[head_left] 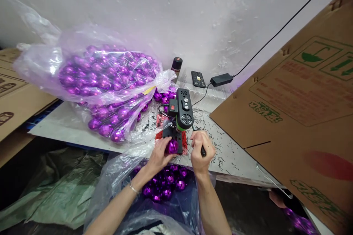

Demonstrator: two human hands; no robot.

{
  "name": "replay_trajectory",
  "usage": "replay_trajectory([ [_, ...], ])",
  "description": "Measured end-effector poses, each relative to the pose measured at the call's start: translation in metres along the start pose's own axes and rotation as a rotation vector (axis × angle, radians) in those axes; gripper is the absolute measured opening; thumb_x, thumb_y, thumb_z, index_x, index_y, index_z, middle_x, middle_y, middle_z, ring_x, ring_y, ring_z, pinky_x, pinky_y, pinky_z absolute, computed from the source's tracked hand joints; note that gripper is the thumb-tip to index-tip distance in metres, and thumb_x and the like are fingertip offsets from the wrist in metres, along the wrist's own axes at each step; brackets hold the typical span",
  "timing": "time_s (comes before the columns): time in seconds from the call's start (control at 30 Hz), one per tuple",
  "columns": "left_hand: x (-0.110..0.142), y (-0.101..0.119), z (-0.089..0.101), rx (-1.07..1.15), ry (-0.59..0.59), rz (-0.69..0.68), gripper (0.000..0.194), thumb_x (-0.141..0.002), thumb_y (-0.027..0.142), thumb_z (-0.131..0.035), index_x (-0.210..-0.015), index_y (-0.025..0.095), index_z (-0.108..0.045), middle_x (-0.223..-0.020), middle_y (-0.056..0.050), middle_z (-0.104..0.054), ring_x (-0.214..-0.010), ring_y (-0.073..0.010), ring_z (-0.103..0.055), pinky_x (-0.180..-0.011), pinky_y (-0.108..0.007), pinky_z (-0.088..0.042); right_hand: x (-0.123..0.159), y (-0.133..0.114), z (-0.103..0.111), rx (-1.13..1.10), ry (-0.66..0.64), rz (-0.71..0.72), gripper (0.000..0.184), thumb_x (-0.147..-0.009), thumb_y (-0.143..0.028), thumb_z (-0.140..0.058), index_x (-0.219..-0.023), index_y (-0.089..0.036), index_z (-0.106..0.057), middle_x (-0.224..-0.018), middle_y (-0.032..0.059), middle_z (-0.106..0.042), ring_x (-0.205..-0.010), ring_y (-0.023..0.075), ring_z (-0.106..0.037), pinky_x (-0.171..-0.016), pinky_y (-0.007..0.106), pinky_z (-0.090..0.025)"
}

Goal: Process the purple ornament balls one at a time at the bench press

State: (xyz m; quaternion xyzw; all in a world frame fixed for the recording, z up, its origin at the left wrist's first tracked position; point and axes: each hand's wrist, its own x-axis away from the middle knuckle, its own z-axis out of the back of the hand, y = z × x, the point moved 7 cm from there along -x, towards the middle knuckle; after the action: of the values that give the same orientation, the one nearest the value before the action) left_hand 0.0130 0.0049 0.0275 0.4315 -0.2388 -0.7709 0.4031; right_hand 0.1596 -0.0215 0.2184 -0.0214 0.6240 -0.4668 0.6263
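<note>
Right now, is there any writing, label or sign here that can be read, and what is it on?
No word reads clearly.
Large cardboard sheet: green umbrella and arrow handling symbols; the green and red printing is too blurred to read.
Cardboard box on the left: dark printing, cut off and unreadable.
Small machine: red switch and buttons; markings too small.
Remote by the wall: too small.

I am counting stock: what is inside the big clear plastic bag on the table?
The clear plastic bag holds many purple mirror balls. Those at its bottom and back are covered, so nothing else can be confirmed.
</note>
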Motion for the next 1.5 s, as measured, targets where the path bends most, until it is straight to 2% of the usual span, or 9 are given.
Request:
replay_trajectory([
  [0.13,0.013,0.007,0.014,-0.108,-0.101,-0.060,0.104,-0.082,0.078,-0.071,-0.161,0.017,-0.041,-0.155,-0.023,-0.057,-0.144,-0.0414,-0.056,-0.120,-0.061,-0.046,0.015,0.007,-0.003,0.002,-0.012,0.046,0.034,-0.103,-0.012,-0.044,-0.072,-0.023,-0.051,-0.069,-0.0014,-0.056,-0.067,0.0136,-0.057,-0.064,0.030,-0.044],
  [0.23,-0.033,-0.019,0.051,-0.189,0.078,0.150,0.062,-0.107,0.053,-0.045,-0.158,0.020,-0.047,-0.159,-0.017,-0.055,-0.148,-0.0334,-0.052,-0.122,-0.056,-0.045,0.020,0.009,-0.004,-0.006,-0.010,0.070,0.033,-0.102,-0.008,-0.044,-0.073,-0.022,-0.051,-0.071,-0.0014,-0.057,-0.068,0.0128,-0.056,-0.064,0.029,-0.043],
  [0.33,-0.099,-0.052,0.087,-0.353,0.221,0.350,0.050,-0.107,0.026,-0.038,-0.152,0.012,-0.053,-0.155,-0.020,-0.057,-0.147,-0.0322,-0.052,-0.123,-0.054,-0.043,0.019,0.007,-0.004,-0.005,-0.001,0.088,0.033,-0.101,-0.007,-0.045,-0.073,-0.023,-0.050,-0.071,-0.0018,-0.056,-0.067,0.0124,-0.056,-0.064,0.028,-0.043],
  [0.47,-0.155,-0.084,0.108,-0.669,0.099,0.529,0.053,-0.097,0.013,-0.047,-0.149,0.004,-0.052,-0.151,-0.029,-0.056,-0.140,-0.0401,-0.055,-0.116,-0.056,-0.046,0.018,0.004,-0.005,0.016,-0.007,0.103,0.032,-0.101,-0.007,-0.044,-0.073,-0.023,-0.050,-0.070,-0.0013,-0.057,-0.066,0.0131,-0.056,-0.062,0.029,-0.043],
  [0.7,-0.160,-0.098,0.115,-0.817,-0.087,0.546,0.064,-0.095,0.012,-0.055,-0.157,0.006,-0.040,-0.148,-0.031,-0.055,-0.129,-0.0411,-0.064,-0.108,-0.053,-0.053,0.019,0.006,-0.006,0.025,-0.001,0.120,0.030,-0.101,-0.007,-0.044,-0.077,-0.023,-0.050,-0.070,-0.0013,-0.056,-0.066,0.0126,-0.056,-0.062,0.028,-0.044],
  [0.93,-0.156,-0.086,0.130,-0.125,0.081,0.523,0.061,-0.084,0.035,-0.077,-0.138,0.012,-0.059,-0.137,-0.021,-0.068,-0.124,-0.0378,-0.068,-0.110,-0.055,-0.053,0.016,0.003,-0.005,0.036,-0.021,0.130,0.030,-0.102,-0.008,-0.044,-0.076,-0.023,-0.051,-0.070,-0.0008,-0.056,-0.065,0.0123,-0.055,-0.061,0.028,-0.044],
  [1.17,-0.084,-0.049,0.109,1.027,0.126,0.855,0.022,-0.088,0.026,-0.075,-0.106,0.015,-0.074,-0.104,-0.009,-0.081,-0.094,-0.0208,-0.079,-0.094,-0.037,-0.066,0.011,0.001,-0.005,0.021,-0.015,0.120,0.029,-0.102,-0.008,-0.046,-0.077,-0.023,-0.052,-0.070,-0.0014,-0.056,-0.066,0.0120,-0.055,-0.062,0.028,-0.044],
  [1.3,-0.055,-0.028,0.092,1.258,0.164,0.986,0.015,-0.093,0.020,-0.066,-0.103,0.011,-0.074,-0.097,-0.011,-0.082,-0.089,-0.0208,-0.080,-0.086,-0.031,-0.068,0.006,0.000,-0.004,0.013,-0.013,0.099,0.032,-0.102,-0.009,-0.045,-0.074,-0.023,-0.050,-0.070,-0.0012,-0.056,-0.066,0.0126,-0.055,-0.062,0.029,-0.044],
  [1.5,-0.037,-0.015,0.063,1.439,0.153,0.986,0.013,-0.096,0.021,-0.066,-0.105,0.013,-0.072,-0.092,-0.009,-0.081,-0.079,-0.0185,-0.079,-0.076,-0.028,-0.067,0.003,-0.002,-0.003,0.021,-0.021,0.090,0.032,-0.103,-0.012,-0.046,-0.074,-0.023,-0.051,-0.069,-0.0015,-0.057,-0.065,0.0124,-0.056,-0.062,0.029,-0.044],
])
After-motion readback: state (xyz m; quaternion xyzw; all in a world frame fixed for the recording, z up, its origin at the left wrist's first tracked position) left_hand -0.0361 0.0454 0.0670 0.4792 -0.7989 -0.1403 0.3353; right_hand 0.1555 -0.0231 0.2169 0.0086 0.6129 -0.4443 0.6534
